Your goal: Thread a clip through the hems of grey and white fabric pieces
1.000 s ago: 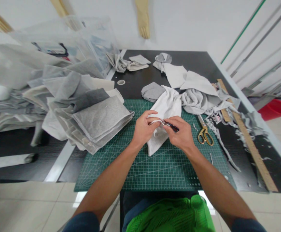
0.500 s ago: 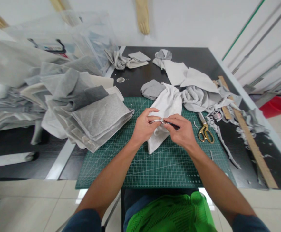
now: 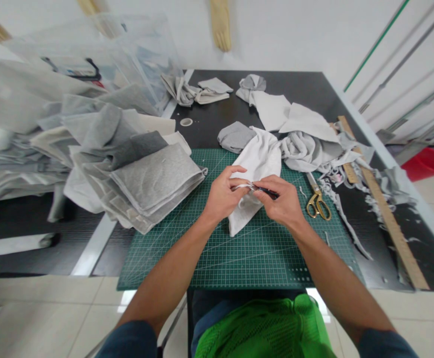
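A piece of white fabric [image 3: 264,151] lies bunched over the green cutting mat [image 3: 235,268]. My left hand [image 3: 225,191] pinches a narrow edge of it between thumb and fingers. Held in my right hand [image 3: 282,201] is a small black-handled tool [image 3: 268,192] with a metal tip, perhaps a seam ripper; the tip meets the pinched edge. My fingers hide part of the tip. Right of my right hand, gold-handled scissors [image 3: 318,206] rest on the mat. A folded grey cloth [image 3: 235,137] sits just behind the white fabric.
A tall pile of grey and white fabric [image 3: 157,176] overlaps the mat's left side. Behind it stands a clear plastic bin [image 3: 138,64]. Cloth scraps [image 3: 306,151] and a wooden ruler [image 3: 392,223] lie to the right. A tape roll [image 3: 186,122] is at the back.
Almost nothing differs. Both hands stay at the same spot on the white fabric, with only a slight shift of the fingers and the tool's tip.
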{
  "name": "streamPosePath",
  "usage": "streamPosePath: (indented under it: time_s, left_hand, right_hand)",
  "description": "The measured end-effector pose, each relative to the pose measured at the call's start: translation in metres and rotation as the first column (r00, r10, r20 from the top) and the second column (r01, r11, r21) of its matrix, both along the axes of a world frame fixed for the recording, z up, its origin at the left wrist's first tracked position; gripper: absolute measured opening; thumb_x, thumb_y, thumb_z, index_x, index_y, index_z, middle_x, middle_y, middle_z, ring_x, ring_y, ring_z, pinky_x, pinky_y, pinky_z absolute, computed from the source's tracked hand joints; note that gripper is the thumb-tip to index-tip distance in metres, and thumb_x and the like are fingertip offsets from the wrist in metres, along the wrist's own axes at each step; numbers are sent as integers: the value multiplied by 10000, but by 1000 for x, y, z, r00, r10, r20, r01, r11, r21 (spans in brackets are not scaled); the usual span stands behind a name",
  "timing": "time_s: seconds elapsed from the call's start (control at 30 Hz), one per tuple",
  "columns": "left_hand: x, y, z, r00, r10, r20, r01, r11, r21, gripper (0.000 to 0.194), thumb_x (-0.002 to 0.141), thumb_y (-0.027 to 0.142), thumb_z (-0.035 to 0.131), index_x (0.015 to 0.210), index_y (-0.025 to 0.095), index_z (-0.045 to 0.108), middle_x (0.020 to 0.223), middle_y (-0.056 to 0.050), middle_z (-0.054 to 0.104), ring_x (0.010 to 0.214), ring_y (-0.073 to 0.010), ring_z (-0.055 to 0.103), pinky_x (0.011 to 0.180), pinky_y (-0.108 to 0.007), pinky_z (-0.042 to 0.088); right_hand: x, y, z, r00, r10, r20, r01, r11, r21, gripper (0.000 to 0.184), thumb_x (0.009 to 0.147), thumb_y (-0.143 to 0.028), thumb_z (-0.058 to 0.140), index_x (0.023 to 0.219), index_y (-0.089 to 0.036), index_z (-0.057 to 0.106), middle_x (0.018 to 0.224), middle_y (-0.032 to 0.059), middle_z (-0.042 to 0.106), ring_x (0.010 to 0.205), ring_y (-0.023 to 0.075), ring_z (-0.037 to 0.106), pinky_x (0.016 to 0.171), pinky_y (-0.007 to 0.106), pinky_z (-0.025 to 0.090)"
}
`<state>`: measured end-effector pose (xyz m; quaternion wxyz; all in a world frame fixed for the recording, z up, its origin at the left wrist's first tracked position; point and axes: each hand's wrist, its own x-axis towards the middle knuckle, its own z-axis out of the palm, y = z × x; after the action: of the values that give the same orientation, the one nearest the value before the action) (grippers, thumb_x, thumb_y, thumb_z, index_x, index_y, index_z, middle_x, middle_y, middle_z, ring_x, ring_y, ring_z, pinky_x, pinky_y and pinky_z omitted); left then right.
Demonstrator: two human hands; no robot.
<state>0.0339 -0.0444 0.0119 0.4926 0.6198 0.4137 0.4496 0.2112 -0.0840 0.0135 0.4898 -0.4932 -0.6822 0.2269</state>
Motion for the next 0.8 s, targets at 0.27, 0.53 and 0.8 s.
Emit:
streamPosePath:
  time_s: [0.27,0.53,0.8]
  left_hand:
    - [0,0,0,1000,-14,-15,15,1000,7,450,774,167,733,1191,215,572,839,-1,785,659,-126,691,635,-237,489]
    - [0,-1,1,1000,-7,-4,7,1000,-18,462,764,198,763,1186,222,577,845,-1,782,640,-119,668,600,-225,453]
    - [0,-1,1,1000,24,-13,-25,1000,-16,427,772,169,729,1166,220,570,820,12,779,617,-115,642,609,-225,444]
  right_hand:
    - [1,1,-1,1000,-2,1,2,1000,-5,152,859,-256,721,985,-219,798,919,54,757,796,192,686,675,334,544]
    - [1,2,-4,1000,-13,-8,13,1000,-8,147,853,-278,734,976,-219,790,913,54,752,784,192,683,666,335,535]
    - [-1,-1,6,994,-18,105,17,1000,3,185,856,-309,709,1019,-224,730,934,45,712,784,190,644,693,334,524]
